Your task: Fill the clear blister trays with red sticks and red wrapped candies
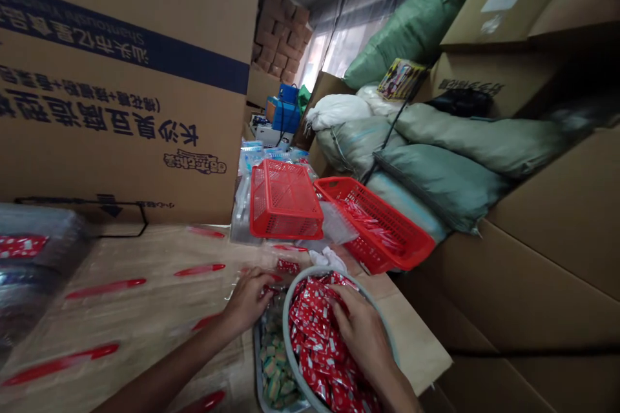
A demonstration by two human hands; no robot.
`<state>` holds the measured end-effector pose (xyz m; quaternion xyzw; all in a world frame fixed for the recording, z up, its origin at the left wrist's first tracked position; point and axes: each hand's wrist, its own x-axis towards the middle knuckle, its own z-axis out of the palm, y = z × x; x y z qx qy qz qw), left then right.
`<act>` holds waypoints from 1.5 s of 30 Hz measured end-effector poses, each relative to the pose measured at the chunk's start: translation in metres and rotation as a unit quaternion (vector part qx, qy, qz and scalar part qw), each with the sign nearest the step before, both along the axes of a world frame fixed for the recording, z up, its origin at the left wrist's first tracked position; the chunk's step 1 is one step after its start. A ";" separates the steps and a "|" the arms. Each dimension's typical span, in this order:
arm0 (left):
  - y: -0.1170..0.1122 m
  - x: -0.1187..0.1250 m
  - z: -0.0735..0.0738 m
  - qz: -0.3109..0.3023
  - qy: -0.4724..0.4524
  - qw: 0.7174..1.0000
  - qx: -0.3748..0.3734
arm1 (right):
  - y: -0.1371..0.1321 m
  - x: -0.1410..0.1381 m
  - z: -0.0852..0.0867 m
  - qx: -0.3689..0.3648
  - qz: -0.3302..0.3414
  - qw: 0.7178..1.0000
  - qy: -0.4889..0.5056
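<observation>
Got a pretty packed scene here. The right hand (361, 335) is down in a round grey basin (290, 335), sitting on a heap of red-and-white packets (314, 335), and I can't tell if that grip is clenched on any of them or just resting. The left hand (249, 300) is just beside the basin rim with its fingers curled, but I can't tell if it's grasping anything. Under that hand and partly behind the basin is a tray (259, 361) of small green-and-yellow packets (274, 361). A white cloth (327, 259) sits at the far rim. The cardboard-topped bench (416, 348) has long red sticks (201, 269) scattered under clear plastic, plus a dark bag (29, 251) at the left edge. Further on are two red plastic baskets (285, 200) (372, 222), one tilted against the other. Past those, there's a big printed carton (121, 77), green sacks (436, 181), blue crates (285, 113), and stacked boxes (278, 32) by a curtained window (339, 45).
</observation>
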<state>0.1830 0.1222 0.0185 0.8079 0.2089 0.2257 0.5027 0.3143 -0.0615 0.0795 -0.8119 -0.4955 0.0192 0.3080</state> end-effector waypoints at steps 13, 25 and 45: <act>0.013 -0.109 0.010 0.182 -0.029 0.972 -0.146 | 0.013 0.006 -0.028 -0.012 0.046 0.998 -0.051; -0.021 -0.129 -0.031 0.166 0.144 0.969 0.112 | 0.008 -0.074 0.003 -0.023 0.260 0.962 0.075; 0.077 -0.114 -0.032 0.251 0.159 0.953 0.063 | -0.020 -0.015 -0.048 0.003 0.122 0.977 -0.173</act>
